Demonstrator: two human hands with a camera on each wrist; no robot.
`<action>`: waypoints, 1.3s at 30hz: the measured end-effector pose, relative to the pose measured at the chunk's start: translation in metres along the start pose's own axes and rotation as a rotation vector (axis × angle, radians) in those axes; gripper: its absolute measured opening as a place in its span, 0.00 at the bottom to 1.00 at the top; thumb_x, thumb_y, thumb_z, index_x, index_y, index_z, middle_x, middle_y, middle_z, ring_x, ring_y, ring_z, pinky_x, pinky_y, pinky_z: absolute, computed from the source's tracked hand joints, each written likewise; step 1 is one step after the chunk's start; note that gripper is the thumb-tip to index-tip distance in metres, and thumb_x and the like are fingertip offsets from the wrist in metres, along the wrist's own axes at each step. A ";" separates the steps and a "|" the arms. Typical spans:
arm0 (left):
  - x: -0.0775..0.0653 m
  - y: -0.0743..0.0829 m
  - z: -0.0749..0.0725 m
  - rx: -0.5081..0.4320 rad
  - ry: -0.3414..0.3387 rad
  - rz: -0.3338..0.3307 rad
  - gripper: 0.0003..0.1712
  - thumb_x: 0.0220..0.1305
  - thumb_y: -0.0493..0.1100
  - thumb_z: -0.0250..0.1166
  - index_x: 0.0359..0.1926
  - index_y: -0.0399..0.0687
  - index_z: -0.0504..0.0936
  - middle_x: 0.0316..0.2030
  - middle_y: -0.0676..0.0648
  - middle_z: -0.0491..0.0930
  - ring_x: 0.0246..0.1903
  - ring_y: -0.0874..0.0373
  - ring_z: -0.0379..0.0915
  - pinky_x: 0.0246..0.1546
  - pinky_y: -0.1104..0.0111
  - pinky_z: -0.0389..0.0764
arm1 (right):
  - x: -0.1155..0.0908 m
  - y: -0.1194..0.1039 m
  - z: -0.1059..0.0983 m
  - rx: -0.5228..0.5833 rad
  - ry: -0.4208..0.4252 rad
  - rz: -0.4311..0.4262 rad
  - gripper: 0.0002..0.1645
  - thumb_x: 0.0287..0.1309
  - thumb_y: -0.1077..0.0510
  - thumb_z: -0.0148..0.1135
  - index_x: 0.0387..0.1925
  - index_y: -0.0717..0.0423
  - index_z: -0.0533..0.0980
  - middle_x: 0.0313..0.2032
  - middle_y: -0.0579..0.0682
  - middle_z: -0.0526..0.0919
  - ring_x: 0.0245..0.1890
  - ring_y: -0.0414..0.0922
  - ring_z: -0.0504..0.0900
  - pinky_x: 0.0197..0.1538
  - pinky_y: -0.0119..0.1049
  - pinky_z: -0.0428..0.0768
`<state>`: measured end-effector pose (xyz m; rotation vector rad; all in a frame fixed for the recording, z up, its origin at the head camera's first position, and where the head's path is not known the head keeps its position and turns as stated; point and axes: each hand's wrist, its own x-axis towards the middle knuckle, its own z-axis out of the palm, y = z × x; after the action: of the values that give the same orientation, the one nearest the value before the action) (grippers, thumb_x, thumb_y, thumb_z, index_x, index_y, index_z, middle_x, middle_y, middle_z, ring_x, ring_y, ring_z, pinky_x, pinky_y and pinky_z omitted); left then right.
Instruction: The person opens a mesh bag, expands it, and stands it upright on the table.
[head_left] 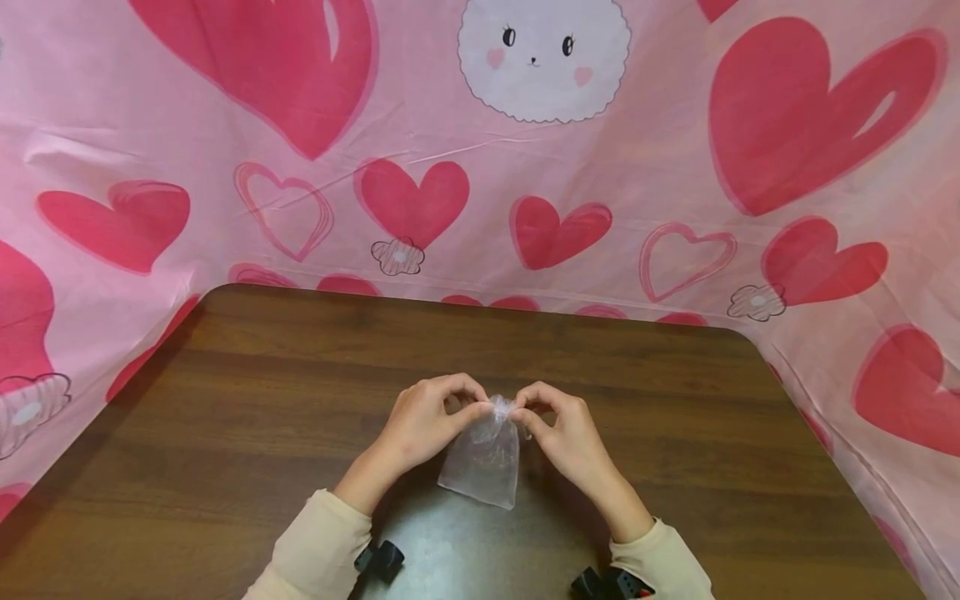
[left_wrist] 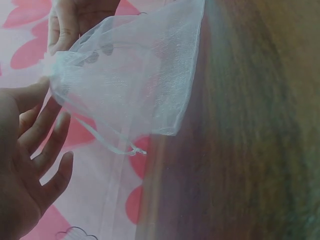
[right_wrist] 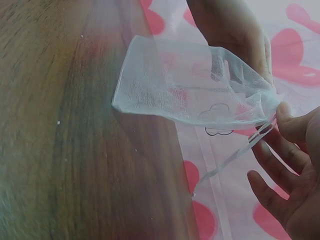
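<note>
A small white sheer drawstring pouch (head_left: 483, 471) hangs between the two hands, its neck gathered tight at the top. My left hand (head_left: 427, 421) pinches one side of the gathered neck between thumb and forefinger. On the opposite side, my right hand (head_left: 562, 433) pinches the neck the same way. In the left wrist view, a ribbon loop (left_wrist: 112, 147) dangles below the pouch on the left hand's side. Another ribbon loop (right_wrist: 225, 165), knotted at its end, trails by the right hand in the right wrist view. Through the see-through fabric the pattern behind shows.
A dark brown wooden table (head_left: 225, 433) lies under the hands. Pink cloth (head_left: 480, 225) printed with red hearts hangs behind the table and along its sides. Black wrist devices (head_left: 381, 560) sit at both beige sleeves.
</note>
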<state>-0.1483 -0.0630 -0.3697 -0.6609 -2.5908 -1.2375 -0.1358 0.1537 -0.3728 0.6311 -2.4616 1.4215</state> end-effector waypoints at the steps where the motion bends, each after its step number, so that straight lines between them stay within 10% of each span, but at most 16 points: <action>1: 0.000 0.000 0.000 0.003 0.002 -0.002 0.05 0.59 0.53 0.72 0.34 0.66 0.83 0.28 0.67 0.78 0.26 0.67 0.70 0.30 0.67 0.71 | 0.000 0.000 0.000 -0.002 0.003 -0.004 0.06 0.55 0.64 0.70 0.32 0.54 0.79 0.30 0.43 0.83 0.31 0.41 0.80 0.37 0.36 0.79; 39: 0.000 0.000 -0.005 -0.057 -0.003 -0.058 0.05 0.60 0.51 0.72 0.33 0.66 0.82 0.28 0.66 0.77 0.32 0.54 0.76 0.35 0.64 0.72 | 0.002 0.003 -0.016 -0.052 0.047 0.016 0.08 0.54 0.65 0.72 0.29 0.51 0.80 0.30 0.41 0.83 0.33 0.40 0.81 0.38 0.38 0.78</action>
<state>-0.1486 -0.0666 -0.3666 -0.6015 -2.6035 -1.3329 -0.1397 0.1686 -0.3660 0.5622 -2.4637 1.3573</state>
